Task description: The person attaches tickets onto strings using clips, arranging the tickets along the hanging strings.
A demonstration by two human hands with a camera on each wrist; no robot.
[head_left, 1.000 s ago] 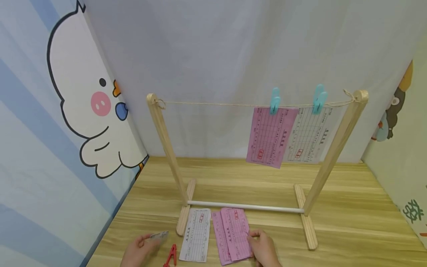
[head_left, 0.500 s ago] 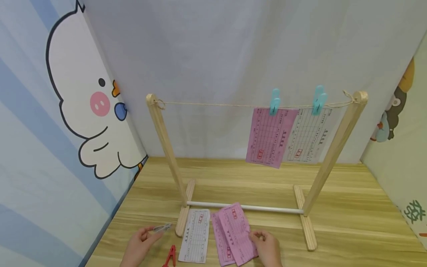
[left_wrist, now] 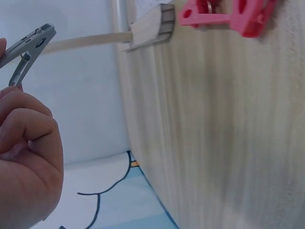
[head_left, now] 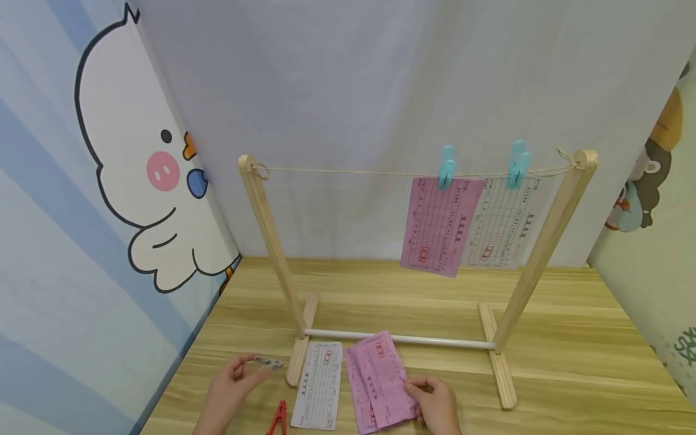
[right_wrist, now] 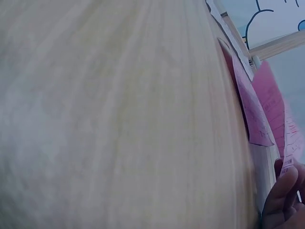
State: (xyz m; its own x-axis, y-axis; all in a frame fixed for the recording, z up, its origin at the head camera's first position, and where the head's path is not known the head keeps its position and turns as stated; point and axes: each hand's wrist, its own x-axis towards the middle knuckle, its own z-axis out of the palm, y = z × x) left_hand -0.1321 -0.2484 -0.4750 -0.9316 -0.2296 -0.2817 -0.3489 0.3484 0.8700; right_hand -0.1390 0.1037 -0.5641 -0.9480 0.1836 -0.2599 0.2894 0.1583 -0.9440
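My left hand point(head_left: 228, 389) pinches a grey clothespin point(head_left: 269, 362) by its handle end, just left of the rack's foot; the clothespin point(left_wrist: 28, 50) shows side-on in the left wrist view. With thumb and fingers my right hand point(head_left: 435, 402) pinches the right edge of a pink printed slip point(head_left: 386, 380). This slip overlaps another pink slip point(head_left: 356, 377) on the table. In the right wrist view the held slip point(right_wrist: 269, 95) stands raised above the lower one. A white printed slip point(head_left: 318, 386) lies left of them, with a red clothespin point(head_left: 278, 417) beside it.
A wooden rack point(head_left: 272, 241) with a string point(head_left: 337, 171) stands behind the slips. From its right half hang a pink slip point(head_left: 440, 229) and a white slip point(head_left: 500, 223), under blue clothespins point(head_left: 447, 174). A white rod point(head_left: 435, 341) joins the feet.
My left hand has moved slightly forward and right, turning the grey clothespin. My right hand has shifted the upper pink slip away from squarely covering the lower one.
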